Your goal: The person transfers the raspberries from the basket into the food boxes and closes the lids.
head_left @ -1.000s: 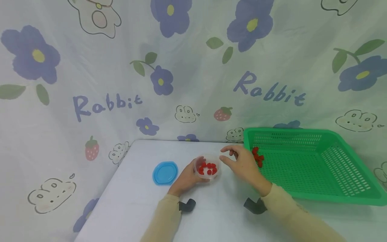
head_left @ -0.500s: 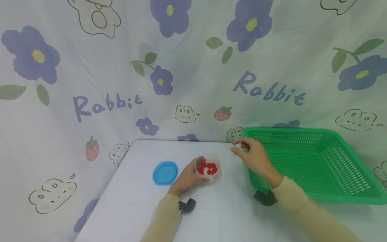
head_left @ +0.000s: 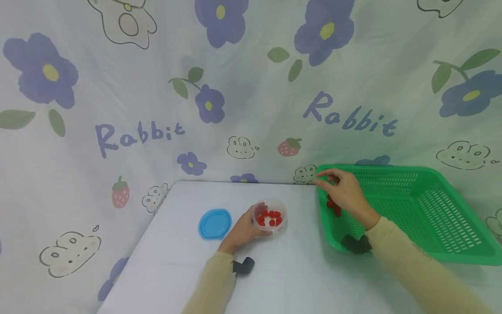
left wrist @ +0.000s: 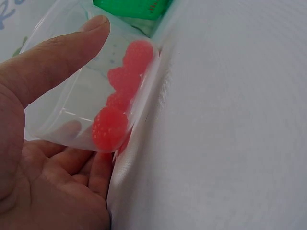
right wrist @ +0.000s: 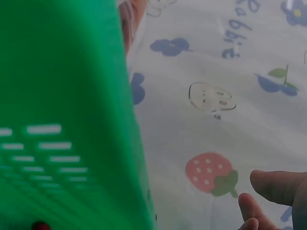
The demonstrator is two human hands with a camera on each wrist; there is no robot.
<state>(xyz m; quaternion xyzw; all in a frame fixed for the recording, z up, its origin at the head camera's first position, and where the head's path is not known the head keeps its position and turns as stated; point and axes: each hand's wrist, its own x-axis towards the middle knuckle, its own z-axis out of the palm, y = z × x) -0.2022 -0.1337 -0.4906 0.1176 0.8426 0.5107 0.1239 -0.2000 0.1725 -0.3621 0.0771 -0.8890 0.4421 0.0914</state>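
Observation:
My left hand [head_left: 241, 231] grips a clear plastic cup [head_left: 283, 214] resting on the table, its thumb and fingers around the side. Several red raspberries [head_left: 272, 214] lie at the cup's bottom; through its wall the left wrist view shows them in a row [left wrist: 110, 129]. Over the left rim of the green basket [head_left: 400, 218] is my right hand [head_left: 347, 192], thumb and index finger apart with nothing between them. Below it, more raspberries [head_left: 333, 205] sit in the basket's left end, partly hidden by the hand. The right wrist view shows my fingertips [right wrist: 276, 187] near the basket wall.
A blue lid [head_left: 215, 223] lies on the white table [head_left: 274, 279] left of the cup. Behind the table hangs a patterned curtain [head_left: 251, 117]. The basket's tall wall [right wrist: 72, 72] stands beside the right hand.
My right hand has moved right, away from the cup to over the basket's left rim. The left hand and the cup have stayed in place.

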